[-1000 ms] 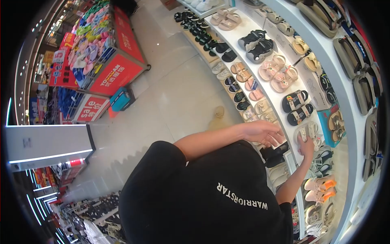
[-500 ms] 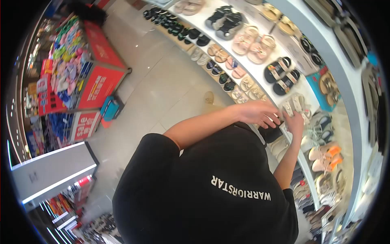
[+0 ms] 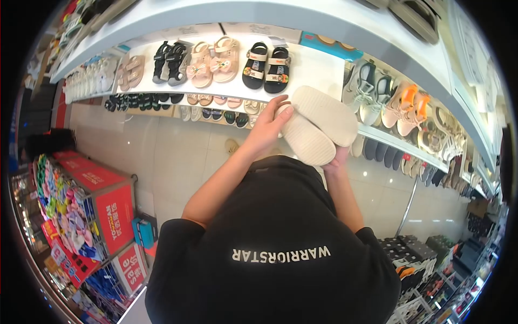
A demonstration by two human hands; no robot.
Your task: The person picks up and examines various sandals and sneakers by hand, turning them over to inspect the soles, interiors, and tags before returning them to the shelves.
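A pair of beige sandals is held up in front of the shelf with the ribbed soles facing me. My left hand grips the left end of the pair, thumb on the sole. At the lower right edge of the pair is my right hand, its fingers mostly hidden behind the soles. Just beyond on the white shelf stand black sandals with cartoon straps. Pink sandals are left of them, and grey-green shoes stand to the right.
The curved shelf edge runs across in front of me. More shoes line the lower rack. An upper shelf juts out above. At the left stands a red bin of colourful goods. Pink and orange shoes sit further right.
The view has turned right to face the shelf. The beige sandals have been lifted off the shelf and turned soles toward me, and my left hand now grips them too.
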